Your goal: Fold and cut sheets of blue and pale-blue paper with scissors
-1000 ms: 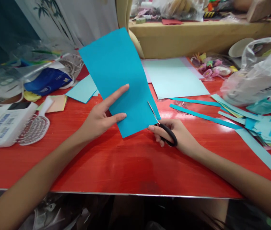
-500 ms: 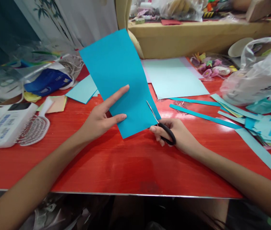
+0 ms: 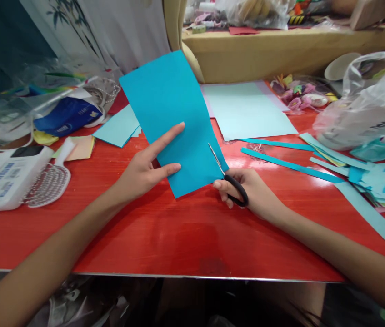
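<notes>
Cutting in hand: left grip (image 3: 144, 169), thumb and finger spread, clasps blue paper (image 3: 172, 100); right grip (image 3: 255, 190), curled round scissors (image 3: 237, 184), likely needs a steady snip.

No readable text (all blurred)

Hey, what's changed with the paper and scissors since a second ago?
The far end of the blue sheet has dropped slightly in view and shifted a little right. Nothing was taken up or let go: the left hand still holds the sheet, the right hand the scissors at its lower right corner. The cut strips stayed put.
</notes>
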`<state>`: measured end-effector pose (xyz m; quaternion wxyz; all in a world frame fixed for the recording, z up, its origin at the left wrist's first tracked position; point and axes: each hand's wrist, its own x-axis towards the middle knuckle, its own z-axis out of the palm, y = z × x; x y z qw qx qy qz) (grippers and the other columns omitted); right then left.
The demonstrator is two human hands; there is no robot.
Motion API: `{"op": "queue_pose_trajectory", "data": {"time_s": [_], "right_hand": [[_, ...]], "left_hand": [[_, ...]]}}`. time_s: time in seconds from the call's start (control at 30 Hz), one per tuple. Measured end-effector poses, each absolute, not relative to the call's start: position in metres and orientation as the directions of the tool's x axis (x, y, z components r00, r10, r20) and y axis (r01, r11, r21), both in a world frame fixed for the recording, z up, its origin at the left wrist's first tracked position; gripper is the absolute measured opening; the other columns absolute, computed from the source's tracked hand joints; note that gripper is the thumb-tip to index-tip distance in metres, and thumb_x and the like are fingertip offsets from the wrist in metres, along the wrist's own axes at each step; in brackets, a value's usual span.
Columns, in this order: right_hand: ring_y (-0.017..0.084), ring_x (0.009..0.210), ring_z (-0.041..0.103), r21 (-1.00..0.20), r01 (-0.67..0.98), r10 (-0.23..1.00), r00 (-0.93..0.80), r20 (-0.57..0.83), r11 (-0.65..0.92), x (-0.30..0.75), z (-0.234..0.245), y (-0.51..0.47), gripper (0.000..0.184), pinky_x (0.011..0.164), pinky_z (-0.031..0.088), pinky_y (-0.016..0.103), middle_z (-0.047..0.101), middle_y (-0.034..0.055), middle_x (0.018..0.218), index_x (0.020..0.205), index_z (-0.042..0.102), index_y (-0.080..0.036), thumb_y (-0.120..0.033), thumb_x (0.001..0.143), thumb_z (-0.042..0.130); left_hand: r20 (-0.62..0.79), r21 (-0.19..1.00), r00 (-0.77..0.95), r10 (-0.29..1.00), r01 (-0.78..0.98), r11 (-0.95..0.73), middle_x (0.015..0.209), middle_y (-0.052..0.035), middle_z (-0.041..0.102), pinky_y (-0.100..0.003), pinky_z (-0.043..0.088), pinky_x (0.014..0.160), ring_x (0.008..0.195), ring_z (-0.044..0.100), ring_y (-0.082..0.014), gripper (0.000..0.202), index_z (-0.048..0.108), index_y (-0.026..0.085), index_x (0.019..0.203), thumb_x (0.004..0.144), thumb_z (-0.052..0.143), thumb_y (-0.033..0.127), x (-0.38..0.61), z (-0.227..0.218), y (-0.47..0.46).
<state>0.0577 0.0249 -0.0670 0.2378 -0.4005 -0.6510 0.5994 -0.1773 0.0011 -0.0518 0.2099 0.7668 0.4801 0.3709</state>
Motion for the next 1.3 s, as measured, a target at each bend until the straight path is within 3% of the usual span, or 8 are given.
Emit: {"op": "queue_pose_trajectory", "data": {"time_s": [0.2,0.57,1.0,1.3], "right_hand": [[0.004,0.034,0.042,-0.962,0.257,0.82,-0.527,-0.224,-0.097,0.0553,-0.0629,0.025,0.038,0.034,0.027,0.019,0.053,-0.0031,0.045,0.056,0.052,-0.016,-0.049,0.068,0.065],[0.006,0.038,0.049,-0.971,0.232,0.82,-0.542,-0.181,-0.06,0.0565,-0.0693,0.0251,0.037,0.037,0.03,0.019,0.054,-0.0026,0.046,0.056,0.052,-0.016,-0.048,0.069,0.065],[0.006,0.037,0.048,-0.968,0.239,0.836,-0.513,-0.194,-0.077,0.0561,-0.0676,0.0249,0.036,0.037,0.031,0.019,0.054,-0.0031,0.045,0.054,0.05,-0.016,-0.044,0.066,0.069],[0.005,0.034,0.042,-0.962,0.267,0.826,-0.53,-0.191,-0.052,0.0572,-0.0676,0.0248,0.04,0.035,0.027,0.019,0.053,-0.0018,0.041,0.051,0.052,-0.015,-0.049,0.071,0.063]], "left_hand": [[0.33,0.7,0.277,0.902,0.57,-0.431,0.143,0.0101,0.028,-0.042,0.024,0.109,0.132,0.022,-0.0273,0.06,0.027,0.04,0.135,0.08,0.051,0.046,-0.1746,-0.0518,-0.0014],[0.309,0.747,0.256,0.916,0.531,-0.4,0.143,0.0106,0.028,-0.042,0.019,0.111,0.133,0.02,-0.0277,0.061,0.028,0.04,0.135,0.079,0.053,0.047,-0.1726,-0.0526,-0.003],[0.326,0.706,0.312,0.893,0.548,-0.449,0.144,0.0085,0.028,-0.045,0.026,0.107,0.132,0.023,-0.0276,0.061,0.026,0.039,0.135,0.081,0.054,0.036,-0.1724,-0.0545,-0.0029],[0.252,0.738,0.322,0.913,0.546,-0.396,0.145,0.0088,0.025,-0.045,0.029,0.106,0.133,0.021,-0.0282,0.061,0.024,0.039,0.136,0.082,0.052,0.039,-0.1688,-0.0545,-0.0053]]}}
